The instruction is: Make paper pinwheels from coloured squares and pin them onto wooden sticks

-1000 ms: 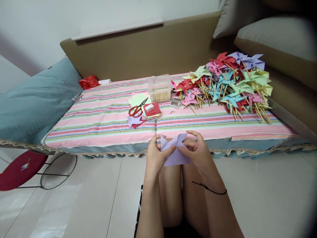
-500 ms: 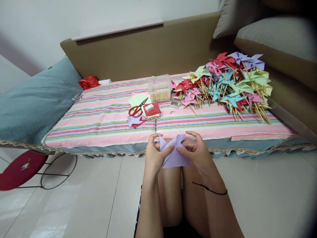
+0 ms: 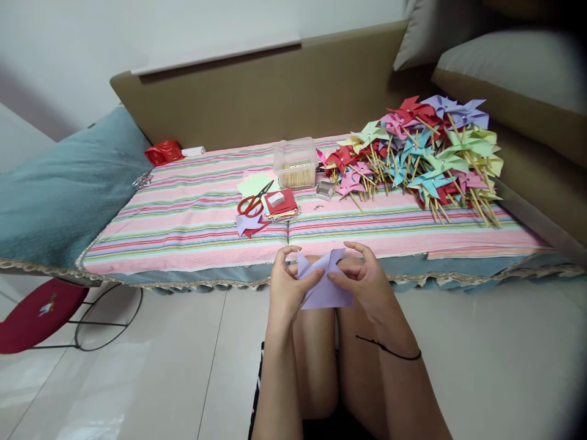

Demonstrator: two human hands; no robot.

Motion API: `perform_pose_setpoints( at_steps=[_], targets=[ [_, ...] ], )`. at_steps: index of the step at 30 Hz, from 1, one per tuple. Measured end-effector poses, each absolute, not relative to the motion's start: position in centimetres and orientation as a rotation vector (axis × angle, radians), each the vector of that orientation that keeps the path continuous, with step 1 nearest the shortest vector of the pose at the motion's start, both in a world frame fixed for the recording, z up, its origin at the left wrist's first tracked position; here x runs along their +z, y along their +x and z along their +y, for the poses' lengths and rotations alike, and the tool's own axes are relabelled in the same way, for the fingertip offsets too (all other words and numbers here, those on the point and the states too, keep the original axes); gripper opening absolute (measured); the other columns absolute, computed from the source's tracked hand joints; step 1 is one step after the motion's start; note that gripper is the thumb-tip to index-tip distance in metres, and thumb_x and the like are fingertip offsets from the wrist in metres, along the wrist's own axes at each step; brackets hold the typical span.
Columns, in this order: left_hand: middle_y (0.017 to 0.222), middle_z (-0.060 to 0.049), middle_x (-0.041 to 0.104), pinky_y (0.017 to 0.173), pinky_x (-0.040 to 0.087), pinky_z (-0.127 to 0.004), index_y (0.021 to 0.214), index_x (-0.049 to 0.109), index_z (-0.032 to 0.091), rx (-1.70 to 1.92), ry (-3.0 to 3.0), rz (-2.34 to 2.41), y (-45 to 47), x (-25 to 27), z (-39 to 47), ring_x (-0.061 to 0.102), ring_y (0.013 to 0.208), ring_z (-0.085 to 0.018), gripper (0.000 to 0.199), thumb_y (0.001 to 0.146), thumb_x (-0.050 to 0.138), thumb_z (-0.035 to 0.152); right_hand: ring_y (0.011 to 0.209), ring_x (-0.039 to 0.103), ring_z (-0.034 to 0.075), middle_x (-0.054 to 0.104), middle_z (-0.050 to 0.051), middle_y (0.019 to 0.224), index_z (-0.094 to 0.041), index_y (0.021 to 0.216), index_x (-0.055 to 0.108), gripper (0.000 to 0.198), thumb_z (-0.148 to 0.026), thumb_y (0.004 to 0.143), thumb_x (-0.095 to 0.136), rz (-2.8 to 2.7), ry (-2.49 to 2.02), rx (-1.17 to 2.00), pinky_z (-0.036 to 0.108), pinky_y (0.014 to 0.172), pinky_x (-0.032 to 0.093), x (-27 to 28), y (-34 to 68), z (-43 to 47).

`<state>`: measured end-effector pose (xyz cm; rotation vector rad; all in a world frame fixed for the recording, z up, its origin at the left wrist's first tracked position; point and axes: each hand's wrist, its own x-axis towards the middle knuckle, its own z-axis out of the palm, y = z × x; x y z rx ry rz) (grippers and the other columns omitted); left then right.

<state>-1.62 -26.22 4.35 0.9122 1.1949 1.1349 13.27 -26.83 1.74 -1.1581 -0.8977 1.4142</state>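
Note:
A lilac paper sheet [image 3: 326, 294], slit from its corners and partly folded toward the middle, is held above my knees. My left hand [image 3: 290, 282] pinches its left side, the thumb pressing near the centre. On the opposite side my right hand [image 3: 362, 278] grips it, thumb also close to the centre. Its upper corners stand up between the hands. Beyond them on the striped cloth lie orange-handled scissors [image 3: 251, 206], a stack of coloured paper squares [image 3: 282, 206] with a small box on top, and cut lilac paper [image 3: 247, 223].
Finished paper pinwheels [image 3: 426, 162] on sticks are heaped at the right. A clear plastic box [image 3: 296, 162] of sticks stands mid-bed, near a small open box [image 3: 325, 190] and tiny pins [image 3: 318, 207]. A red bag [image 3: 164, 152] lies far left; a red stool [image 3: 43, 315] stands on the floor.
Both hands stay almost in place on the lilac paper. Its upper left corner has shifted very slightly to the right.

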Motion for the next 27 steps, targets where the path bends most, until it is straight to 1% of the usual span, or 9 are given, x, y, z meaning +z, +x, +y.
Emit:
perform_pose_setpoints(
  at_steps=[3, 6, 13, 18, 20, 23, 27],
  targets=[
    [0.053, 0.009, 0.062, 0.041, 0.034, -0.014, 0.103, 0.043, 0.024, 1.118, 0.907, 1.204, -1.4, 4.5, -26.2, 0.046, 0.036, -0.005, 0.057, 0.06, 0.082, 0.028, 0.07, 0.072, 0.023, 0.075, -0.002, 0.074, -0.026, 0.119, 0.037, 0.072, -0.03, 0.062, 0.081, -0.892, -1.156, 1.423, 0.034, 0.064, 0.056, 1.6, 13.3, -26.8],
    [0.053, 0.01, 0.06, 0.041, 0.034, -0.014, 0.103, 0.044, 0.024, 1.095, 0.908, 1.197, -1.3, 4.5, -26.3, 0.044, 0.035, -0.004, 0.056, 0.061, 0.081, 0.028, 0.068, 0.072, 0.023, 0.075, -0.002, 0.072, -0.027, 0.117, 0.037, 0.071, -0.029, 0.061, 0.082, -0.877, -1.163, 1.427, 0.033, 0.062, 0.055, 1.5, 13.4, -26.8],
    [0.053, 0.009, 0.062, 0.043, 0.038, -0.016, 0.103, 0.043, 0.024, 1.126, 0.903, 1.217, -1.4, 4.4, -26.3, 0.051, 0.038, -0.008, 0.059, 0.058, 0.082, 0.028, 0.069, 0.072, 0.023, 0.076, -0.001, 0.074, -0.026, 0.121, 0.036, 0.075, -0.029, 0.061, 0.082, -0.859, -1.153, 1.436, 0.033, 0.065, 0.055, 1.7, 13.4, -26.9],
    [0.051, 0.01, 0.06, 0.042, 0.034, -0.016, 0.103, 0.045, 0.023, 1.113, 0.906, 1.237, -1.3, 4.5, -26.2, 0.046, 0.036, -0.006, 0.058, 0.059, 0.082, 0.028, 0.066, 0.071, 0.02, 0.076, -0.002, 0.071, -0.026, 0.121, 0.036, 0.075, -0.027, 0.062, 0.082, -0.856, -1.14, 1.448, 0.03, 0.062, 0.055, 1.5, 13.4, -26.8],
    [0.055, 0.008, 0.063, 0.044, 0.037, -0.017, 0.101, 0.047, 0.022, 1.111, 0.894, 1.189, -1.5, 4.4, -26.1, 0.051, 0.04, -0.007, 0.056, 0.059, 0.082, 0.029, 0.066, 0.071, 0.02, 0.076, -0.002, 0.072, -0.026, 0.122, 0.035, 0.077, -0.027, 0.061, 0.082, -0.849, -1.145, 1.462, 0.03, 0.061, 0.055, 1.5, 13.5, -26.8],
    [0.065, 0.003, 0.069, 0.052, 0.043, -0.02, 0.099, 0.049, 0.02, 1.145, 0.866, 1.137, -2.1, 4.2, -25.9, 0.058, 0.049, -0.009, 0.055, 0.058, 0.084, 0.03, 0.066, 0.072, 0.023, 0.076, -0.001, 0.071, -0.025, 0.122, 0.034, 0.079, -0.029, 0.059, 0.083, -0.825, -1.171, 1.488, 0.032, 0.062, 0.055, 1.4, 13.8, -26.8],
    [0.058, 0.004, 0.065, 0.053, 0.041, -0.02, 0.096, 0.051, 0.019, 1.155, 0.88, 1.174, -2.8, 4.0, -25.8, 0.055, 0.048, -0.009, 0.052, 0.057, 0.084, 0.029, 0.068, 0.072, 0.026, 0.076, 0.0, 0.072, -0.026, 0.12, 0.034, 0.081, -0.03, 0.057, 0.084, -0.833, -1.206, 1.51, 0.034, 0.062, 0.055, 1.2, 14.2, -26.9]
  ],
)
